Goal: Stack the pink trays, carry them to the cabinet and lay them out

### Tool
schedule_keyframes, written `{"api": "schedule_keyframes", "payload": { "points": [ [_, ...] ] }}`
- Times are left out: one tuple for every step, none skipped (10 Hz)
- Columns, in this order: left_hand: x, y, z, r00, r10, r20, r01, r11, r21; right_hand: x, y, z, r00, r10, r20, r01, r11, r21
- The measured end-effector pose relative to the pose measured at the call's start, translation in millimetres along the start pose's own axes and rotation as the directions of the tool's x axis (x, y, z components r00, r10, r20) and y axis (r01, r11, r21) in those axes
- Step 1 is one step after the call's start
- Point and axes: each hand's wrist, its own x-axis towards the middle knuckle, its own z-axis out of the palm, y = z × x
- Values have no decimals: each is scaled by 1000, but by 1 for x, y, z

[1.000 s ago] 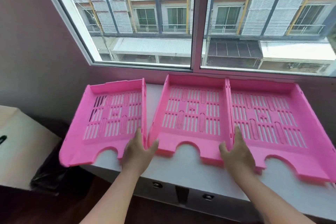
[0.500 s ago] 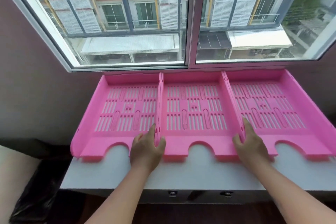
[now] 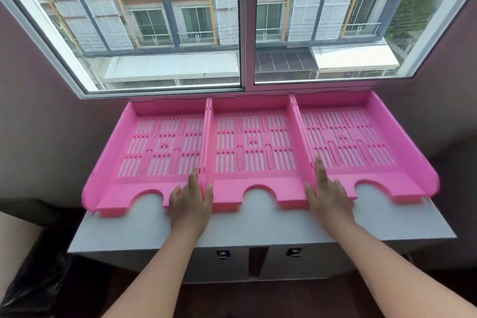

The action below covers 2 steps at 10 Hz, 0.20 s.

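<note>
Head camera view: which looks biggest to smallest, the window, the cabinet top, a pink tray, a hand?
1. Window
2. White cabinet top
3. Left pink tray; middle and right trays look alike
4. Left hand and right hand, about equal

Head view. Two arms enter from the bottom edge, one left of centre, one right.

Left hand: bare, no glove, ring or watch seen. Fingers uncovered; nails too small to judge.

Right hand: bare, likewise without glove, ring or wristband. Fingers uncovered.

Both forearms bare along all of their visible length, down to the frame edge. No sleeve, cuff or strap shows on either arm.
</note>
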Motion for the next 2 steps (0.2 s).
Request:
{"api": "schedule_keyframes", "payload": {
  "points": [
    [1,4,-4,999,-27,44,27,1000,-14,3,0,-3,999,-12,35,12,1000,2],
    [1,-6,-7,998,-5,66,1,998,61,5,11,-7,995,-57,78,63,996,-67]
  ]
}}
